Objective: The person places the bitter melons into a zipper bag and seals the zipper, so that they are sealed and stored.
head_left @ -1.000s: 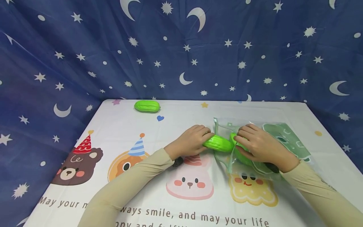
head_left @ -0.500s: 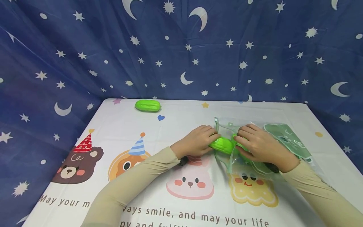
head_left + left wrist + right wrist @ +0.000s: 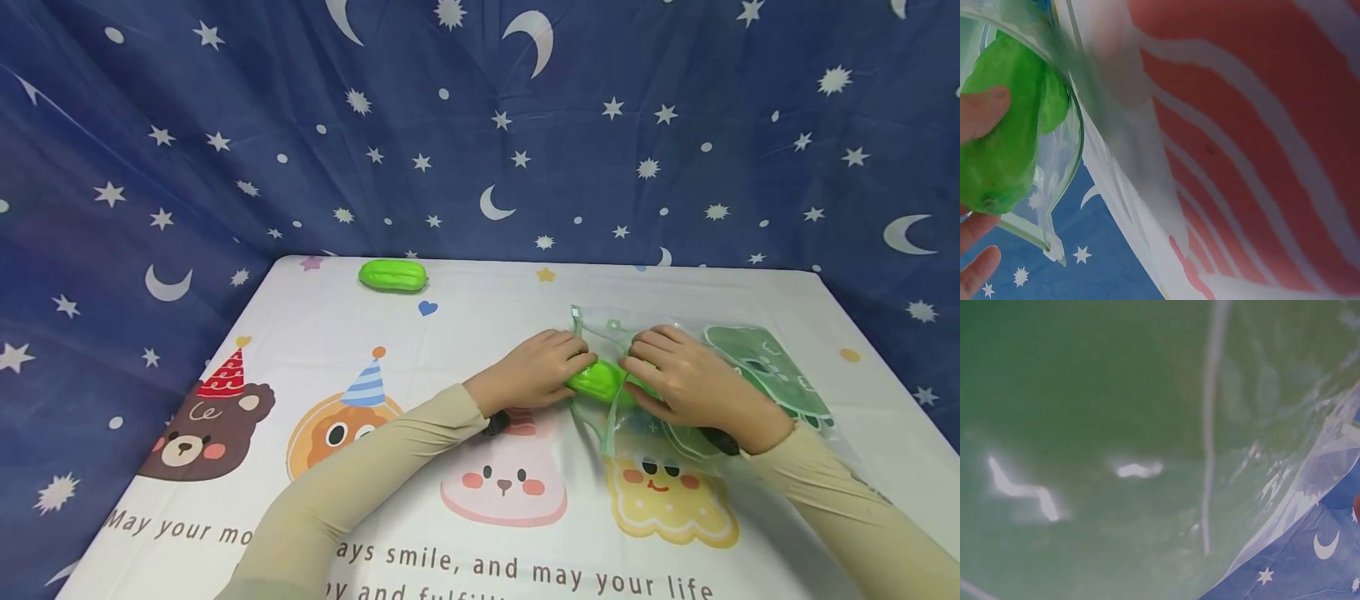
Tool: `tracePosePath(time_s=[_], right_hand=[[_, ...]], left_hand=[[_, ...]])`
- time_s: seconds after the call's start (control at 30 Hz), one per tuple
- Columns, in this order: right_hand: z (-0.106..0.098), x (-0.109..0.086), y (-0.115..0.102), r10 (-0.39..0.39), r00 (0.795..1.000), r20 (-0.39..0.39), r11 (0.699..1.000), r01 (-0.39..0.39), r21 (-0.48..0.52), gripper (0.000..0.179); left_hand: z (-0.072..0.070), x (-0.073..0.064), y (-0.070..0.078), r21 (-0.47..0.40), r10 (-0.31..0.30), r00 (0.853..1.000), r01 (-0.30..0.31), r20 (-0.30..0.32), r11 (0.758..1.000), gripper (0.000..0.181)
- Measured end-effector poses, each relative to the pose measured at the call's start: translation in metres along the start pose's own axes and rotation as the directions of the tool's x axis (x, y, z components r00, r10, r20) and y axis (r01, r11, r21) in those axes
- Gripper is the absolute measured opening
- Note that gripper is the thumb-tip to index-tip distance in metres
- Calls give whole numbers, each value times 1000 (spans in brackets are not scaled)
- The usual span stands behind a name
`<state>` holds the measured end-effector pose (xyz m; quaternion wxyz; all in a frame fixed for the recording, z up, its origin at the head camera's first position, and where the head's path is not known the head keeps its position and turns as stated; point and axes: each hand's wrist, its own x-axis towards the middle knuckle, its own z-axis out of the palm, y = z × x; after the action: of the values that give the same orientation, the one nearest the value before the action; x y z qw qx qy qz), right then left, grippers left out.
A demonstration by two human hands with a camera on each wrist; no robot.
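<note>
My left hand [image 3: 536, 371] grips a bright green, ridged toy cucumber [image 3: 598, 382] at the mouth of a clear zip bag [image 3: 772, 367] with green print. In the left wrist view, thumb and fingers wrap this cucumber [image 3: 1013, 144], whose front part is past the bag's rim [image 3: 1080, 128]. Behind it shows a second green piece [image 3: 1054, 103], inside the bag. My right hand [image 3: 686, 379] pinches the bag by its opening and keeps the mouth spread. The right wrist view is filled by the bag's green plastic [image 3: 1097, 394], which hides the right fingers there.
Another green toy cucumber [image 3: 393, 275] lies near the table's back left edge. The white tablecloth [image 3: 337, 325] carries printed cartoon figures and lettering. A dark blue curtain [image 3: 420, 125] with stars and moons hangs behind and to the left.
My left hand has moved right with its cucumber, which has slid farther into the bag's mouth. My right hand has stayed in place on the bag.
</note>
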<state>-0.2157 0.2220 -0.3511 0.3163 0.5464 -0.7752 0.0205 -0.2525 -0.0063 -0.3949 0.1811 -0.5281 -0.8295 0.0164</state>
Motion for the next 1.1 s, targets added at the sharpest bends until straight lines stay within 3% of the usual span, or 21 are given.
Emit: tracePosePath(time_s=[0.17,0.53,0.77,0.87,1.1], right_hand=[[-1,0,1,-3,1000,6,1000,3,-11,39],[-3,0,1,4,1000,4,1000,-4,-9,41],[-3,-2,0,11,1000,2,1000,-11,-6,41],[-3,-2,0,11,1000,-4,1000,-11,-3,40],[-3,-3,0,3,1000,-13,1000,-3,-12,39]], left_hand=[[0,3,1,16,0,1000,0,19,1000,47],[1,5,-1,91,-90,996,91,-18,992,49],[2,7,-1,124,-160,987,158,6,980,50],[3,8,-2,119,-146,989,143,17,982,49],[5,11,-2,80,-48,999,46,16,996,50]])
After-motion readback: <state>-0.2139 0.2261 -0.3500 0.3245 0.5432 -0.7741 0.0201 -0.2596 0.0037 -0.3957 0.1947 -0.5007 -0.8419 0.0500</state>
